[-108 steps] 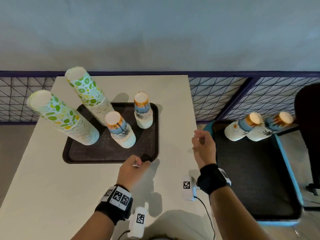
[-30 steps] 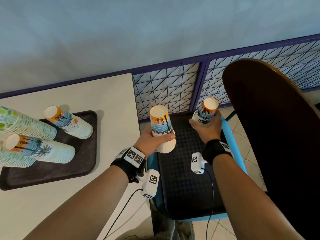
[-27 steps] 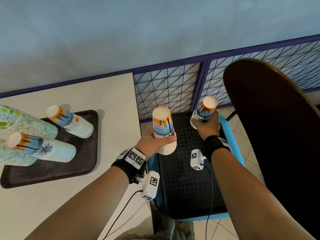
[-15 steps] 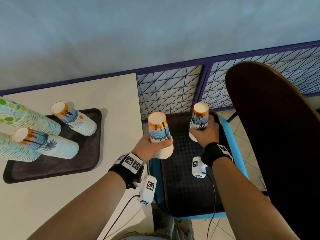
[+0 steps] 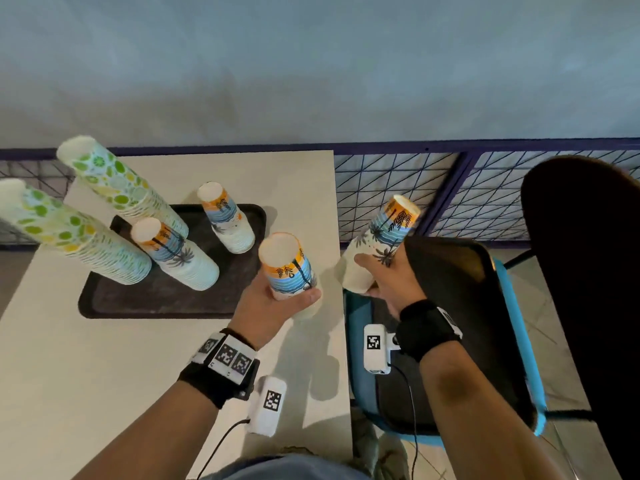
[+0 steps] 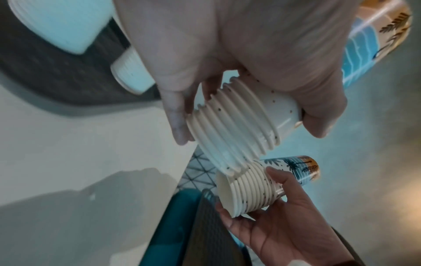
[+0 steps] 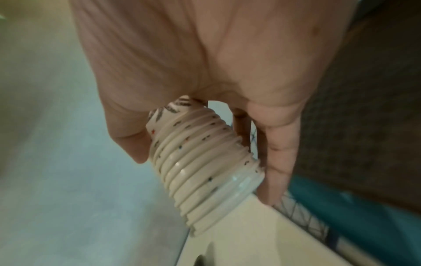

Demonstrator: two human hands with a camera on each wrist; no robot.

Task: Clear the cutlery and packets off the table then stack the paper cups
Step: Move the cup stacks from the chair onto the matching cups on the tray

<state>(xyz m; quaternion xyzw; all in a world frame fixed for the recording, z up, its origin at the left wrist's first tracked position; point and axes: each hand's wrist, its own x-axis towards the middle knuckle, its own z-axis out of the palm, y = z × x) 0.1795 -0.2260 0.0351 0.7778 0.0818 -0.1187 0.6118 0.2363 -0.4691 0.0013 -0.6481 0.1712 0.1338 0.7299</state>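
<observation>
My left hand grips a short stack of palm-print paper cups, upside down, above the white table's right side. The same stack's ribbed rims fill the left wrist view under my left hand. My right hand holds a second palm-print stack, tilted, over the table's right edge; its rims show in the right wrist view below my right hand. On the dark tray stand two palm-print stacks and two tall green citrus stacks.
A blue chair carries a black tray right of the table. A dark chair back rises at the far right. A purple wire fence runs behind, below a grey wall.
Both hands have carried their cup stacks leftward, from over the black tray on the chair to the table's right edge. The right stack now tilts. The view has swung left.
</observation>
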